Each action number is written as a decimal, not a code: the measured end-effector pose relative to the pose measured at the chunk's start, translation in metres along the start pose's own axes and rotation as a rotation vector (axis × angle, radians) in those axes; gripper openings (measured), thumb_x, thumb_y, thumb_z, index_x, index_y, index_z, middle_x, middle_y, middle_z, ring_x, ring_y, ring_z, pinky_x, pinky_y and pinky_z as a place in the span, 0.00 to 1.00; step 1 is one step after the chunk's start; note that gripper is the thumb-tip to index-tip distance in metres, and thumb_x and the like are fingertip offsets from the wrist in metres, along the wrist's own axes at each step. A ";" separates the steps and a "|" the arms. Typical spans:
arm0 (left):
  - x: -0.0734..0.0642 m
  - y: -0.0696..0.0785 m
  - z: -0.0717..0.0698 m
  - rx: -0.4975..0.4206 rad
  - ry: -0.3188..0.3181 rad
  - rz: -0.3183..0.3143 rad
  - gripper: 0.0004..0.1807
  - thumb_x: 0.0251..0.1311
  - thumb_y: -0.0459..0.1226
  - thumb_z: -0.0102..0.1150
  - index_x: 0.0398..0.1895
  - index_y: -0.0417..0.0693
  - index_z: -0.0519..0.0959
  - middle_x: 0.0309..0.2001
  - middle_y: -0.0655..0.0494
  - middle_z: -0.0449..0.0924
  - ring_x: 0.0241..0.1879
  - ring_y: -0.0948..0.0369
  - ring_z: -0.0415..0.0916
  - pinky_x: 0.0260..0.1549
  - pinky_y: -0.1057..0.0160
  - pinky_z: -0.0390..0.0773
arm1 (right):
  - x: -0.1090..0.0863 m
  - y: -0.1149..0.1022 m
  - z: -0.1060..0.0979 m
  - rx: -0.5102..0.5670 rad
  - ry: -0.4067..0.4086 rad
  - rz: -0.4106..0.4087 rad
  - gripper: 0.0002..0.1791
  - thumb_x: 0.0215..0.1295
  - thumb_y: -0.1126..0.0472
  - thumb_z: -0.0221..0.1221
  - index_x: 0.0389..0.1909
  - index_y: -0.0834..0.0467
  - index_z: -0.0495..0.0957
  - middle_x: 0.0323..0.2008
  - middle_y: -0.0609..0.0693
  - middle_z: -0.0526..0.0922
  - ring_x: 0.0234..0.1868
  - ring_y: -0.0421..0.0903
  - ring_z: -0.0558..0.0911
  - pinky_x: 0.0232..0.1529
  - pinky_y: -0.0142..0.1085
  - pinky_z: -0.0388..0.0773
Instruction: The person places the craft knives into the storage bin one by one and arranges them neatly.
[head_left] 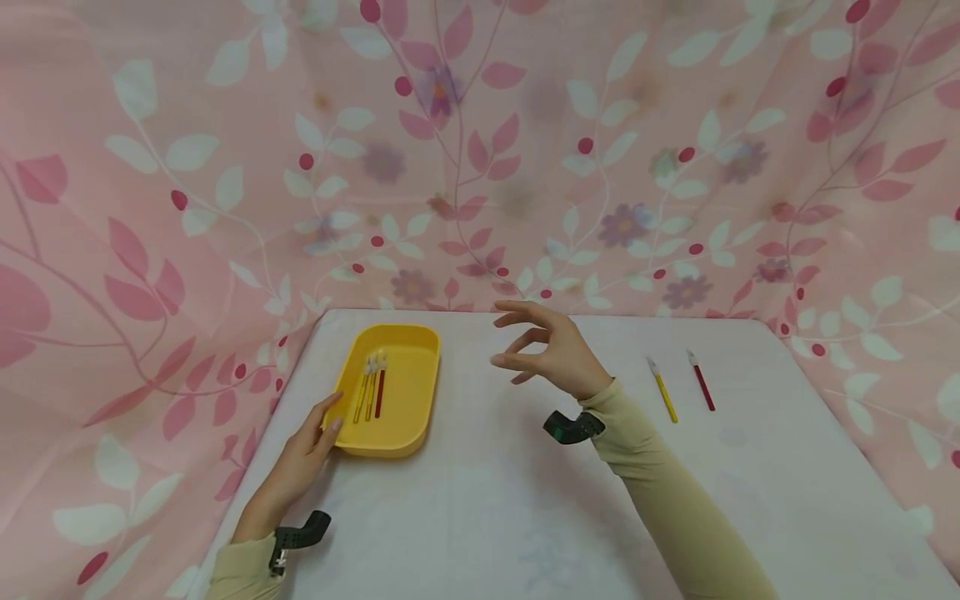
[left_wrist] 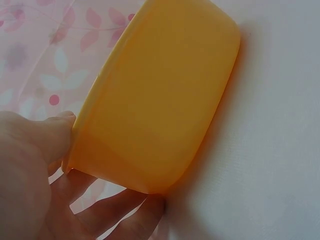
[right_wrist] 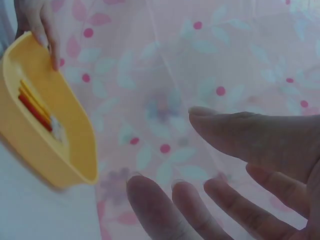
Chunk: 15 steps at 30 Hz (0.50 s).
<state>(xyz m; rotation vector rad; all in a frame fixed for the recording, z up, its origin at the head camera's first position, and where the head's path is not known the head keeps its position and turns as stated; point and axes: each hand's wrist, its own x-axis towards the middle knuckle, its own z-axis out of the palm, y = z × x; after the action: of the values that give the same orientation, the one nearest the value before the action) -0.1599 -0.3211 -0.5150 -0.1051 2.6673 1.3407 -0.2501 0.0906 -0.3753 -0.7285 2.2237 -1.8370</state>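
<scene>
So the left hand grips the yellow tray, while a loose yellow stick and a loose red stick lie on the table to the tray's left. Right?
Not quite: the loose yellow stick and loose red stick lie on the table, right of the yellow tray, as the head view shows. The left hand does grip it.

Soft, dim light; faint shadows

Left hand (head_left: pixel 306 442) curled — right hand (head_left: pixel 561 353) raised

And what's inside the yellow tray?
I can see two yellow pen-like tools and one red one. The tray floor directly beneath them is covered, so that bit's hidden.
</scene>
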 end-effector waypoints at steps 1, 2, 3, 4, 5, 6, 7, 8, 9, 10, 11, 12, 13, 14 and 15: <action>0.000 0.000 0.000 -0.002 0.001 0.000 0.35 0.84 0.55 0.42 0.87 0.63 0.47 0.86 0.40 0.46 0.81 0.35 0.54 0.77 0.31 0.57 | -0.003 0.001 -0.005 -0.002 0.003 -0.002 0.41 0.59 0.63 0.78 0.72 0.40 0.76 0.63 0.54 0.80 0.45 0.62 0.86 0.34 0.53 0.91; 0.000 0.000 0.000 -0.002 0.003 0.000 0.35 0.84 0.55 0.42 0.87 0.63 0.48 0.86 0.40 0.46 0.80 0.36 0.55 0.77 0.31 0.57 | -0.006 0.001 -0.009 -0.004 0.006 -0.003 0.41 0.59 0.63 0.78 0.72 0.39 0.75 0.64 0.53 0.79 0.45 0.62 0.85 0.34 0.54 0.91; 0.000 0.000 0.000 -0.004 0.003 0.000 0.35 0.84 0.55 0.42 0.87 0.63 0.48 0.86 0.40 0.46 0.80 0.36 0.55 0.76 0.31 0.58 | -0.010 0.001 -0.014 -0.002 0.012 -0.002 0.41 0.59 0.63 0.78 0.72 0.39 0.75 0.64 0.53 0.79 0.46 0.62 0.85 0.35 0.54 0.91; 0.000 0.000 0.001 -0.006 0.004 0.001 0.35 0.84 0.55 0.42 0.87 0.63 0.48 0.86 0.40 0.47 0.79 0.36 0.57 0.76 0.31 0.58 | -0.013 0.002 -0.018 -0.004 0.018 -0.003 0.41 0.60 0.63 0.78 0.73 0.39 0.75 0.64 0.52 0.79 0.46 0.62 0.85 0.35 0.55 0.91; 0.000 0.000 0.001 -0.005 0.007 0.004 0.35 0.84 0.54 0.42 0.87 0.62 0.48 0.86 0.40 0.47 0.79 0.36 0.58 0.76 0.31 0.59 | -0.017 0.003 -0.023 -0.006 0.026 -0.003 0.41 0.60 0.63 0.78 0.73 0.39 0.75 0.65 0.52 0.79 0.46 0.62 0.86 0.35 0.55 0.91; 0.000 0.000 0.001 -0.004 0.010 0.008 0.35 0.84 0.54 0.42 0.87 0.62 0.49 0.86 0.39 0.47 0.78 0.36 0.59 0.75 0.31 0.60 | -0.020 0.005 -0.028 -0.010 0.036 -0.001 0.41 0.60 0.63 0.78 0.73 0.39 0.75 0.65 0.51 0.79 0.47 0.61 0.86 0.35 0.55 0.91; 0.000 0.000 0.001 -0.005 0.010 0.009 0.35 0.84 0.54 0.42 0.87 0.62 0.49 0.86 0.39 0.48 0.78 0.36 0.59 0.75 0.31 0.61 | -0.024 0.006 -0.032 -0.013 0.046 -0.002 0.41 0.60 0.63 0.77 0.73 0.39 0.74 0.66 0.51 0.78 0.47 0.61 0.86 0.35 0.55 0.91; 0.000 0.000 0.001 -0.003 0.010 0.009 0.35 0.84 0.54 0.42 0.87 0.62 0.49 0.86 0.39 0.48 0.78 0.36 0.60 0.75 0.31 0.61 | -0.027 0.007 -0.036 -0.016 0.056 -0.003 0.42 0.60 0.64 0.77 0.74 0.39 0.74 0.66 0.51 0.78 0.47 0.60 0.87 0.36 0.55 0.91; 0.000 0.000 0.001 -0.002 0.011 0.010 0.35 0.84 0.54 0.42 0.87 0.62 0.49 0.86 0.39 0.48 0.77 0.36 0.61 0.75 0.31 0.61 | -0.031 0.009 -0.041 -0.020 0.065 -0.002 0.42 0.61 0.64 0.77 0.74 0.40 0.73 0.66 0.51 0.78 0.48 0.60 0.87 0.36 0.55 0.91; 0.000 -0.001 0.001 -0.001 0.012 0.010 0.35 0.84 0.54 0.42 0.87 0.62 0.49 0.85 0.39 0.48 0.77 0.36 0.61 0.75 0.31 0.62 | -0.034 0.010 -0.045 -0.026 0.074 -0.001 0.42 0.61 0.64 0.77 0.74 0.40 0.73 0.67 0.51 0.77 0.48 0.60 0.87 0.36 0.55 0.91; 0.000 -0.001 0.001 0.000 0.011 0.009 0.35 0.84 0.54 0.42 0.87 0.62 0.49 0.85 0.39 0.49 0.77 0.36 0.61 0.75 0.31 0.62 | -0.038 0.012 -0.049 -0.033 0.082 0.000 0.42 0.61 0.64 0.77 0.75 0.40 0.73 0.67 0.51 0.77 0.48 0.59 0.87 0.36 0.55 0.91; 0.000 -0.002 0.001 0.000 0.012 0.009 0.35 0.84 0.54 0.42 0.87 0.62 0.49 0.85 0.39 0.49 0.77 0.37 0.62 0.75 0.31 0.62 | -0.041 0.014 -0.054 -0.039 0.090 0.002 0.42 0.61 0.64 0.77 0.75 0.41 0.73 0.67 0.51 0.77 0.48 0.59 0.87 0.36 0.54 0.91; 0.000 -0.002 0.001 -0.001 0.012 0.009 0.35 0.84 0.54 0.42 0.87 0.63 0.49 0.85 0.39 0.49 0.77 0.37 0.62 0.75 0.31 0.63 | -0.044 0.016 -0.058 -0.043 0.095 0.004 0.42 0.61 0.65 0.76 0.75 0.41 0.72 0.67 0.52 0.77 0.48 0.58 0.87 0.36 0.54 0.91; 0.000 -0.002 0.001 0.000 0.013 0.010 0.35 0.84 0.54 0.42 0.87 0.63 0.49 0.85 0.39 0.50 0.76 0.37 0.63 0.74 0.31 0.63 | -0.048 0.018 -0.062 -0.051 0.098 0.006 0.42 0.62 0.64 0.76 0.75 0.42 0.72 0.67 0.52 0.77 0.48 0.58 0.88 0.37 0.54 0.91; 0.000 -0.003 0.001 0.003 0.017 0.013 0.34 0.84 0.54 0.42 0.87 0.62 0.49 0.85 0.39 0.50 0.75 0.37 0.64 0.74 0.31 0.64 | -0.051 0.020 -0.066 -0.058 0.101 0.008 0.42 0.62 0.64 0.76 0.76 0.42 0.72 0.67 0.52 0.77 0.48 0.57 0.88 0.37 0.53 0.91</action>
<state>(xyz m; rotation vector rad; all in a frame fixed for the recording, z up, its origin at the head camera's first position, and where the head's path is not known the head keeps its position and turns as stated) -0.1597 -0.3219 -0.5179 -0.0998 2.6881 1.3459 -0.2396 0.1749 -0.3884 -0.6488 2.3480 -1.8517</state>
